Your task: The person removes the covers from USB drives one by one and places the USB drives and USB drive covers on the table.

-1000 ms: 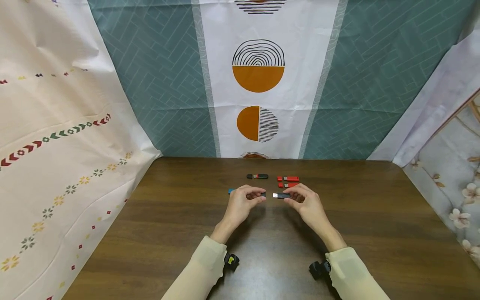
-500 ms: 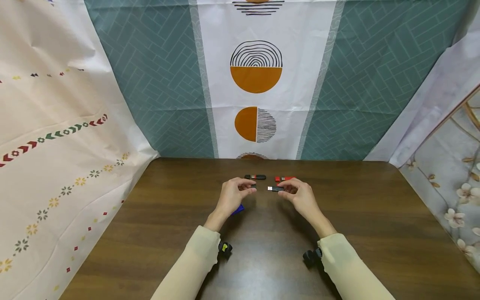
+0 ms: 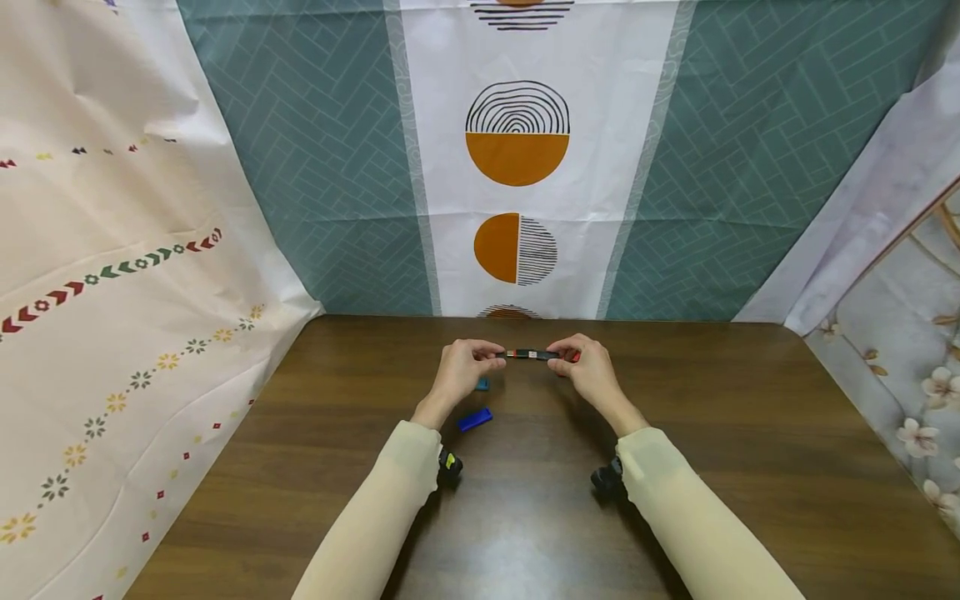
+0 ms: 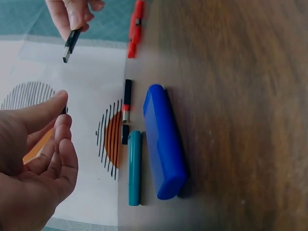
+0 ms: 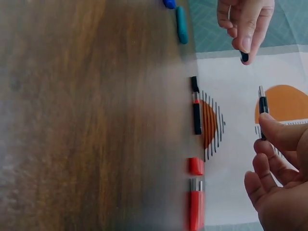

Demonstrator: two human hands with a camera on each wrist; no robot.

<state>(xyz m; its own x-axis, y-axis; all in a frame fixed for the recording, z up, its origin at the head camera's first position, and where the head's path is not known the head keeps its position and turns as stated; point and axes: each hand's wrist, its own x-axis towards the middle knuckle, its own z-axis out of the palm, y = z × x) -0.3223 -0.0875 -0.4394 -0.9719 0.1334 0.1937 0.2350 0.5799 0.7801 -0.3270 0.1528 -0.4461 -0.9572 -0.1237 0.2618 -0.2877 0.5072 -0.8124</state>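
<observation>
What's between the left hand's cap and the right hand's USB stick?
Nothing: the right wrist view shows a bare gap between cap and USB stick, white cloth behind.

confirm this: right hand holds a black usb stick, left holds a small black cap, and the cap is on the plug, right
Not quite: the small black cap is off the metal plug. The right wrist view shows a gap between the two. The right hand does hold the black USB stick, and the left hand the cap.
</observation>
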